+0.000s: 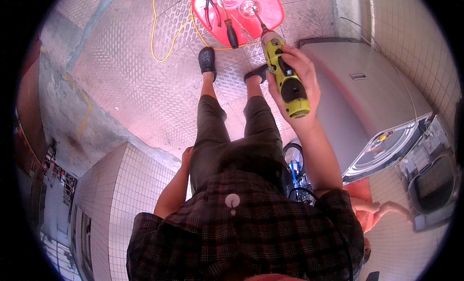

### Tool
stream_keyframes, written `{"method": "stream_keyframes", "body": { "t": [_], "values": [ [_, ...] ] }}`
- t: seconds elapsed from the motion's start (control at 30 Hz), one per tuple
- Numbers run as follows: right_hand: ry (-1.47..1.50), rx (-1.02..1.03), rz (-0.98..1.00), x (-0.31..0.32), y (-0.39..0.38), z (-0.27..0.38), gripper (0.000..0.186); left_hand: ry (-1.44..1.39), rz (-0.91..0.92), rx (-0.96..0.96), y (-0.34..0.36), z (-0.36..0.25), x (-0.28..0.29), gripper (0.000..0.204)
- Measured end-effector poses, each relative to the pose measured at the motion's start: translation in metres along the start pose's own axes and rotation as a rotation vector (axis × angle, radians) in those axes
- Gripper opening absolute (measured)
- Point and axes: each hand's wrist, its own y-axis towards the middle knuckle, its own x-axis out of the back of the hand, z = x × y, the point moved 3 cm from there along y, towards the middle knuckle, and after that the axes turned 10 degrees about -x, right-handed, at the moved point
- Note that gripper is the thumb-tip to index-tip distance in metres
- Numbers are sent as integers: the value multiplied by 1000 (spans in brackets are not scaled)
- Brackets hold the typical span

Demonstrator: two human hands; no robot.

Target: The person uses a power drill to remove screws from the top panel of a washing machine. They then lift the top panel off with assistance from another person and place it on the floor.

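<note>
My left hand (186, 158), fingers partly hidden, their spread I cannot tell, my right hand (310, 83) wrapped round the green drill (291, 90), right of centre, long axis near-to-far, slanting left, bit (258, 18) toward the red stool (274, 15)

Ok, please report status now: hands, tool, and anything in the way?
Right hand gripping green power driver. Left hand at left thigh, partly hidden. Bit pointing toward red plastic top, which carries pliers and screwdriver.
</note>
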Motion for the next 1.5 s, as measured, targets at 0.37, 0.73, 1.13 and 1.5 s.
{"method": "stream_keyframes", "body": {
  "t": [0.37,0.73,1.13,1.5],
  "values": [
    [35,3,22,-6,-11,7,49,-83,-17,42,6,3,-3,48],
    [12,19,25,-7,-6,1,51,-142,-17,59,5,-1,-3,45],
    [6,7,33,-12,-6,-2,50,-186,-12,92,6,11,-3,44],
    [-1,10,35,-13,-8,-3,51,-110,-19,68,9,18,-4,45]
  ]
}}
